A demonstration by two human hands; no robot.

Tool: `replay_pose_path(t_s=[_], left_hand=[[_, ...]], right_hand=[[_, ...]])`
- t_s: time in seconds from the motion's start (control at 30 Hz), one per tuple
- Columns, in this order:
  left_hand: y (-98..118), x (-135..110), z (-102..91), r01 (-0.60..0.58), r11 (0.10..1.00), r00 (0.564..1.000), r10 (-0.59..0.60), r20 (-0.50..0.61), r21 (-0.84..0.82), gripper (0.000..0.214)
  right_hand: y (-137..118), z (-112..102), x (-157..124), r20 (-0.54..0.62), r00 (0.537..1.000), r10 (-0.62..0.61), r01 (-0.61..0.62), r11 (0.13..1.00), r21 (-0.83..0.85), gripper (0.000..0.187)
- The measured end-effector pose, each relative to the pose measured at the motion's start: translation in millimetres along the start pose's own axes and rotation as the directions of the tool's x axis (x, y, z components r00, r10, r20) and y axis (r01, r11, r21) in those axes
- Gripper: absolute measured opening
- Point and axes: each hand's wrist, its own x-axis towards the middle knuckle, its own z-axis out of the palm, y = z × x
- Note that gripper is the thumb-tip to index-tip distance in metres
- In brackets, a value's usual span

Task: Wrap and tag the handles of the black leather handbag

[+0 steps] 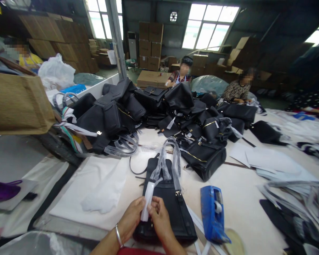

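Observation:
A black handbag (172, 209) lies flat on the table right in front of me, its handles wrapped in clear plastic. My left hand (131, 219), with a silver bangle on the wrist, and my right hand (161, 219) pinch a narrow white wrapping strip (148, 200) between them just above the bag. The strip stands upright from my fingers and meets the wrapped handles (167, 161). Both hands are closed on the strip.
A blue tape dispenser (212, 214) lies right of the bag. A big heap of black bags (159, 113) fills the table's middle. White sheets (101, 184) lie at left, papers and straps at right. Three people sit at the far side, cardboard boxes behind.

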Motion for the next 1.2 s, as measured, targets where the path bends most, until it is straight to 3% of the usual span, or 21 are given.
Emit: replay_pose_path(t_s=[0.2,0.33,0.43,0.53,0.67,0.77,0.83,0.9,0.97,1.07,1.13,1.2], left_hand=[[0,-2,4.4,0.023,1.0,0.999,-0.022,-0.035,0.021,0.044],[-8,3,3.7,0.035,0.996,0.994,-0.027,-0.104,0.083,0.045],[-15,10,3.0,0.065,0.989,0.986,-0.043,-0.164,0.133,0.043],[-22,16,2.4,0.092,0.984,0.976,-0.058,-0.211,0.153,0.041],[-25,20,1.3,0.121,0.975,0.963,-0.07,-0.261,0.186,0.04],[-22,19,2.9,0.172,0.959,0.938,-0.09,-0.334,0.224,0.044],[-21,18,4.8,0.197,0.946,0.928,-0.095,-0.36,0.259,0.049],[-21,18,5.8,0.211,0.93,0.929,-0.094,-0.359,0.302,0.052],[-23,19,5.4,0.219,0.91,0.934,-0.091,-0.346,0.351,0.053],[-28,22,3.2,0.227,0.884,0.937,-0.084,-0.339,0.408,0.053],[-30,23,1.8,0.239,0.873,0.934,-0.086,-0.347,0.425,0.053],[-31,24,0.7,0.253,0.866,0.93,-0.094,-0.355,0.432,0.054]], right_hand=[[-13,7,-7,-0.106,0.991,-0.076,0.04,0.949,-0.312,0.024],[-20,9,-15,-0.073,0.97,-0.232,0.166,0.853,-0.495,0.026],[-12,6,-16,0.01,0.932,-0.362,0.282,0.707,-0.649,0.045],[-1,-1,-20,0.137,0.903,-0.407,0.364,0.557,-0.747,0.072],[-3,-24,-37,0.309,0.885,-0.348,0.455,0.509,-0.73,0.096],[-18,-62,-53,0.297,0.886,-0.355,0.451,0.516,-0.729,0.084],[-26,-101,-61,0.141,0.917,-0.374,0.351,0.586,-0.73,0.063],[-28,-150,-67,-0.103,0.92,-0.377,0.193,0.668,-0.719,0.04],[-23,-201,-71,-0.359,0.863,-0.356,0.017,0.73,-0.683,0.03],[-7,-269,-76,-0.621,0.758,-0.201,-0.189,0.843,-0.504,0.031],[6,-298,-79,-0.693,0.714,-0.094,-0.245,0.895,-0.374,0.034],[18,-312,-81,-0.703,0.71,-0.042,-0.255,0.915,-0.312,0.037]])
